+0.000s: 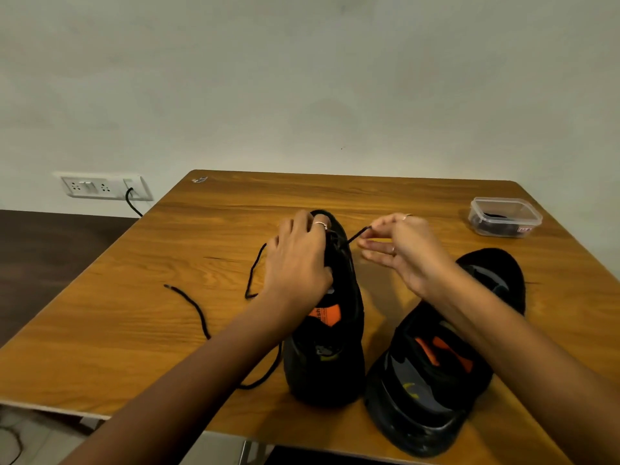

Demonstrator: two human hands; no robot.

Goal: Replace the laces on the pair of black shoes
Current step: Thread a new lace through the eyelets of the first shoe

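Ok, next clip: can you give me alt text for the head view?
A person's right hand pinches the end of a black lace at the left shoe, which the left hand steadies on a wooden table. The other shoe sits beside it, and a clear plastic box stands at the far right.

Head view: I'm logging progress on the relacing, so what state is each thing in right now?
Left shoe: upright, lace partly threaded near the toe.
Right shoe: tilted to one side, no lace visible.
Black lace: one end loose on the table, the other pinched.
Left hand: grips the left shoe's front.
Right hand: pinches the lace end.
Plastic container: lid on, dark contents.
Wall socket: cable plugged in.
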